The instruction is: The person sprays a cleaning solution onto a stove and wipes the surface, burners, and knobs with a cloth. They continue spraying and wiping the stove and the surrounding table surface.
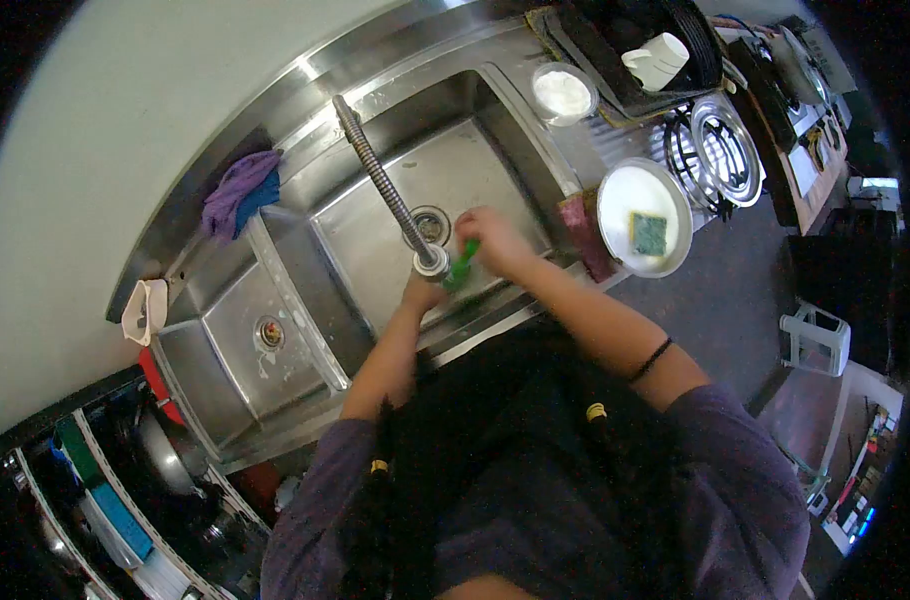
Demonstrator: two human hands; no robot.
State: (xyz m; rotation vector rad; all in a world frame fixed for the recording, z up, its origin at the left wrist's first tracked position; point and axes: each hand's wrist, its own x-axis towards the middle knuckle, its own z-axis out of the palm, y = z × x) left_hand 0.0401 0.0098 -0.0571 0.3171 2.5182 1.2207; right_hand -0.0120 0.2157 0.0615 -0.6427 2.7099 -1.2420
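Note:
Over the large steel sink basin both my hands meet under the flexible spring faucet. My right hand is closed around a green item, seemingly a small utensil or brush. My left hand sits just below the faucet head, touching the lower end of the same green item; its fingers are mostly hidden by the faucet head. The drain lies just beyond my hands.
A white plate with a green sponge lies on the right counter beside a maroon cloth. A white bowl, a mug and a gas stove stand further back. A purple-blue rag lies at left, above a smaller basin.

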